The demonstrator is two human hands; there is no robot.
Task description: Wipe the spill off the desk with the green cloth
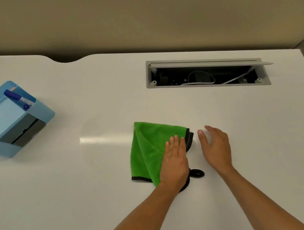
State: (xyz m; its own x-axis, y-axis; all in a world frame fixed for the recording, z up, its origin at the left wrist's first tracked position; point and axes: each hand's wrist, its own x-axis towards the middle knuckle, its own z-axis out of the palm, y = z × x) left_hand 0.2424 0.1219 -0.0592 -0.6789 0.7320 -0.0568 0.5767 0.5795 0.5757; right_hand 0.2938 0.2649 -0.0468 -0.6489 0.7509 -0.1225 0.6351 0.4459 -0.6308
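While my left hand (174,161) lies flat and spread on the green cloth (149,151), pressing its right side down on the worktop (59,189) near the middle toward the near edge, the wiping step seems to be in hand. My right hand (215,144) hovers just beside the cloth, grip open, holding nothing. I cannot make out a clear spill; a glossy streak (99,138) to the cloth's left may be wet, so I would sweep that way. A blue organizer (8,119) sits by the left edge, an open cable hatch (206,74) toward the far edge, both well apart.
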